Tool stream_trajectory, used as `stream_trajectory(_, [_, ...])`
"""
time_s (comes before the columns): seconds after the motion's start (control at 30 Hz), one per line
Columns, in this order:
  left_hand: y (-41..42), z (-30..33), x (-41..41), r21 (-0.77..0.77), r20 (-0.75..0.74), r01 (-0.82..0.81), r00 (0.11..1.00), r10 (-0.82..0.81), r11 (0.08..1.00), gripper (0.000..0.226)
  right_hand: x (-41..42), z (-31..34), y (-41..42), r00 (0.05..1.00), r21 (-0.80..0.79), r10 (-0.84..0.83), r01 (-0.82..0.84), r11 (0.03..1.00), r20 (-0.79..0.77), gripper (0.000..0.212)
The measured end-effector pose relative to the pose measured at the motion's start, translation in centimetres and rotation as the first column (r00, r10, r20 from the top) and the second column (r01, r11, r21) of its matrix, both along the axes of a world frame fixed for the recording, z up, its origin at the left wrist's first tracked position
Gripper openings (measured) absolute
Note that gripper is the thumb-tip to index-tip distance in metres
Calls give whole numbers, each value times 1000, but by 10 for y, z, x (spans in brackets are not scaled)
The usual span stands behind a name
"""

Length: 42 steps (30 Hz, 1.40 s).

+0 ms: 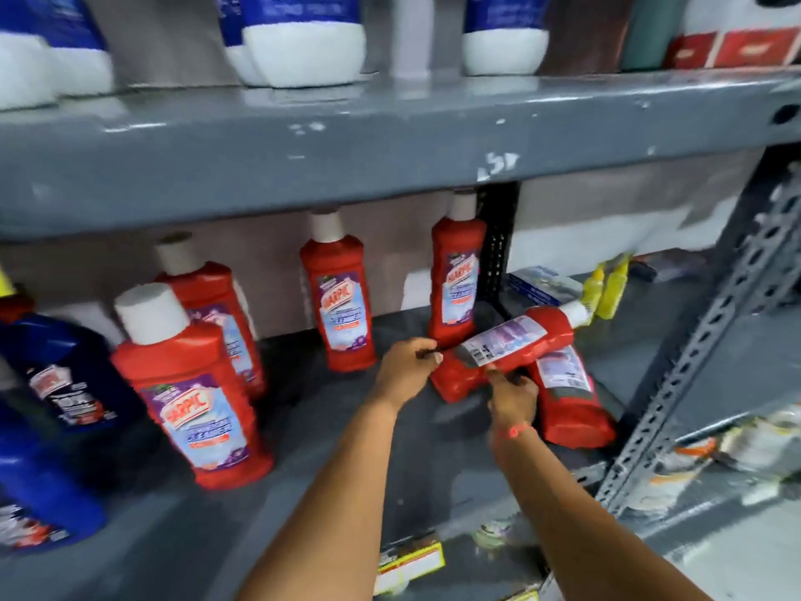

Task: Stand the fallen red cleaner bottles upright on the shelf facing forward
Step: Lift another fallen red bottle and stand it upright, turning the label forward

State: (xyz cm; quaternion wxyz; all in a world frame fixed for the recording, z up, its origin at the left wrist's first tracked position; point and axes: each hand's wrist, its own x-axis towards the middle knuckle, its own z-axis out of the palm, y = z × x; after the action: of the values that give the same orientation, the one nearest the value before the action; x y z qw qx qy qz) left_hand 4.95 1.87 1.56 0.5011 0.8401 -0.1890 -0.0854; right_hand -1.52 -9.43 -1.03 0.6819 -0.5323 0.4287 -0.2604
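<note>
A: We have both hands on the upper fallen bottle (503, 353). Left hand (405, 368) is curled against its base end; the frame is blurred, so we can't tell if it's a firm grip. Right hand (511, 394) pinches the underside at mid-body, fingers closed on it.

B: Orientation?

A: It lies tilted, white cap up and away to the right of our hands, back label showing. It rests across a second fallen bottle (572, 399), just right of the right hand.

B: Step?

A: We judge it's the lift, first of two. Next we need to swing the cap up, turn the front label to us and set the base on the shelf (338, 448).

B: Clearance?

A: An upright bottle (457, 281) stands just beyond the left hand. We keep clear of it.
</note>
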Motion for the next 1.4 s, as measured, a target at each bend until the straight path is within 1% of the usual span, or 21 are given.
stream_trajectory(0.07, [-19, -2, 12, 4, -80, 1, 997, 0, 1000, 29, 6, -1, -12, 991, 154, 97, -110, 982, 87, 6])
stream_trajectory(0.13, [-36, -4, 21, 17, -153, -14, 988, 17, 1000, 27, 11, -1, -19, 981, 264, 134, -168, 950, 142, 10])
stream_trajectory(0.2, [-47, -8, 28, 57, -192, -10, 981, 21, 998, 21, 15, -3, -22, 971, 336, 168, -217, 917, 169, 15])
stream_trajectory(0.3, [-52, -13, 36, 141, -195, 14, 981, 13, 990, 24, 16, -5, -27, 949, 388, 229, -298, 872, 216, 28])
stream_trajectory(0.37, [-50, -14, 36, 156, -187, 20, 982, 9, 988, 26, 16, -7, -31, 938, 405, 246, -329, 853, 243, 39])
stream_trajectory(0.43, [-48, -14, 30, 97, -198, -3, 980, 22, 995, 25, 14, -8, -34, 926, 404, 262, -356, 842, 271, 42])
stream_trajectory(0.53, [-43, -13, 16, -43, -283, -74, 957, 59, 996, 24, 10, -11, -34, 904, 393, 289, -401, 828, 314, 39])
stream_trajectory(0.63, [-30, -15, 3, -138, -270, -101, 961, 61, 985, 27, 3, -12, -30, 874, 345, 345, -458, 819, 342, 32])
stream_trajectory(0.7, [-17, -15, -6, -215, -267, -127, 961, 67, 968, 29, 0, -9, -24, 851, 290, 388, -495, 819, 355, 31])
stream_trajectory(0.77, [-2, -15, -16, -284, -284, -159, 956, 76, 945, 30, -3, -3, -18, 813, 204, 441, -539, 817, 379, 34])
stream_trajectory(0.8, [6, -15, -21, -306, -297, -172, 952, 78, 936, 31, -4, 1, -14, 781, 134, 490, -574, 808, 387, 35])
stream_trajectory(0.87, [23, -17, -29, -318, -324, -181, 943, 73, 931, 31, -6, 7, -5, 706, -14, 603, -645, 764, 371, 39])
stream_trajectory(0.93, [41, -21, -38, -336, -346, -199, 935, 75, 921, 27, -7, 10, 6, 645, -99, 685, -700, 708, 339, 43])
stream_trajectory(1.07, [78, -30, -49, -386, -345, -255, 931, 117, 886, 26, -5, 12, 33, 538, -168, 792, -786, 595, 286, 36])
stream_trajectory(1.13, [91, -31, -52, -402, -322, -260, 938, 130, 878, 29, -3, 11, 44, 492, -195, 830, -815, 545, 265, 37])
stream_trajectory(1.23, [105, -31, -53, -388, -260, -264, 951, 170, 883, 34, 1, 11, 57, 438, -256, 873, -837, 483, 216, 43])
stream_trajectory(1.3, [109, -33, -53, -369, -233, -274, 952, 197, 888, 35, 4, 13, 61, 414, -303, 897, -844, 443, 157, 46])
stream_trajectory(1.4, [110, -35, -56, -355, -197, -311, 947, 255, 882, 34, 6, 20, 64, 364, -325, 926, -868, 376, 98, 48])
